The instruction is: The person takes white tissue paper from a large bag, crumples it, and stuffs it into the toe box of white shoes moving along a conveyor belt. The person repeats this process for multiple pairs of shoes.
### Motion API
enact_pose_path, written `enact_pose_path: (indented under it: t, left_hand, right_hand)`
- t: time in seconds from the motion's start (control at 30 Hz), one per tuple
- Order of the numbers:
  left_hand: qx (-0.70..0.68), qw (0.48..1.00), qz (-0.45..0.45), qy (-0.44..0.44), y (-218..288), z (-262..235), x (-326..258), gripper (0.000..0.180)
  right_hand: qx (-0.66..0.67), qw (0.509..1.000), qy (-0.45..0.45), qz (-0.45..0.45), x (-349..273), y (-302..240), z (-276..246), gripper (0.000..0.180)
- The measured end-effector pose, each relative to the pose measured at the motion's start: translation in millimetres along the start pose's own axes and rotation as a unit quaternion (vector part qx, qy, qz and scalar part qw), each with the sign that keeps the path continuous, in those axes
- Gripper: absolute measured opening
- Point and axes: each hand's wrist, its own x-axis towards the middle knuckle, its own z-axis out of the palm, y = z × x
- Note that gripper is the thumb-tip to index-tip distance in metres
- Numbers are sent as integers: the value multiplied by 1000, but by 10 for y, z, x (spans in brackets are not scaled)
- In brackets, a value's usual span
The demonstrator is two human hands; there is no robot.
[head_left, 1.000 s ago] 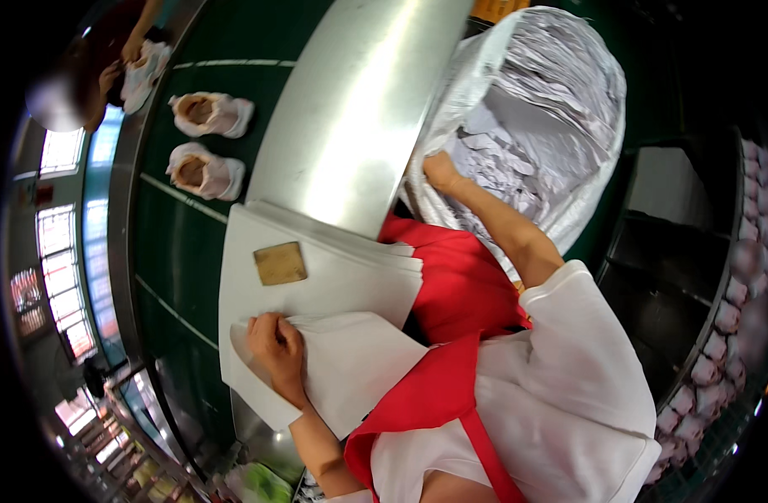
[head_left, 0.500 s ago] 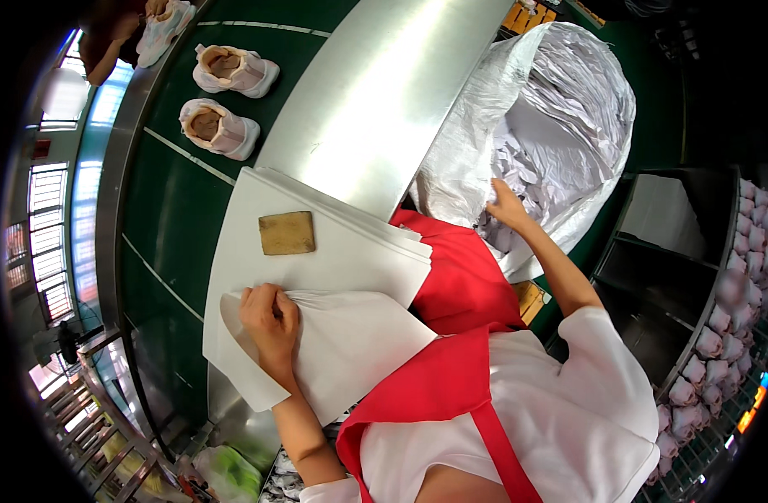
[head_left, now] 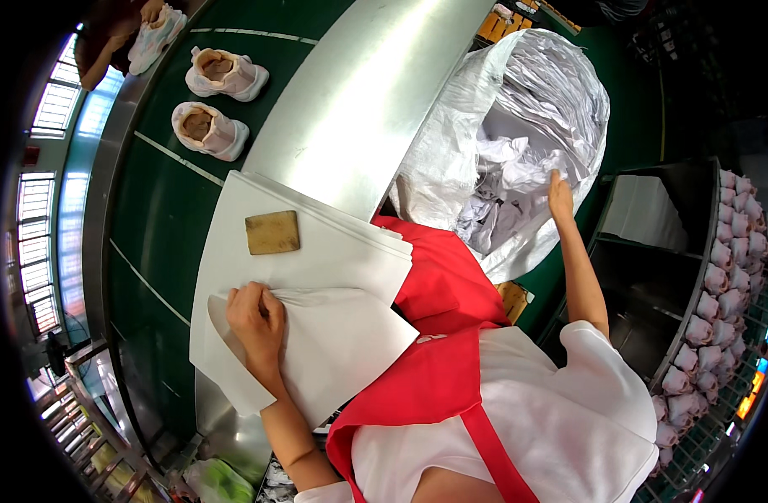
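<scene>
My left hand (head_left: 256,323) is closed on the top sheet of white paper (head_left: 342,335), whose left edge curls up around my fingers. Below it lies a stack of white paper sheets (head_left: 220,251), with a small tan rectangular block (head_left: 272,232) resting on it. Over to the right, my right hand (head_left: 560,197) reaches into the mouth of a big white woven sack (head_left: 438,151). Its fingers close on a crumpled piece of white paper (head_left: 531,173), though the fingertips are partly hidden. More crumpled paper (head_left: 485,220) fills the sack.
A pair of pale sneakers (head_left: 225,75) stands on the green conveyor belt (head_left: 162,201) beyond a metal ledge (head_left: 342,92). Another person's hand (head_left: 152,10) is near a shoe at the top left. At right, a rack (head_left: 711,310) holds several rows of paper stuffing.
My right hand has moved to the right across the sack's mouth, and the crumpled paper at its fingers now shows. My left hand keeps its hold on the sheet. The whole view has shifted slightly.
</scene>
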Motion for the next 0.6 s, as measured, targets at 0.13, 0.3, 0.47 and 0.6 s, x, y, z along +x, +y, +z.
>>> enact_pose_path:
  t: [0.13, 0.3, 0.47, 0.6]
  left_hand:
    - [0, 1000, -6, -1, -16, 2, -41, 12]
    - [-41, 999, -11, -20, 20, -69, -41, 8]
    - [-172, 981, -50, -69, 305, -382, 46, 6]
    - [-274, 959, 73, -26, 735, -505, 274, 13]
  right_hand:
    - [176, 974, 139, -32, -106, -361, -562, 65]
    - [576, 815, -24, 50, -272, -1029, -892, 46]
    - [581, 792, -157, -101, -1058, -2087, -742, 37]
    - [566, 732, -262, -274, -2416, -2873, -843, 27]
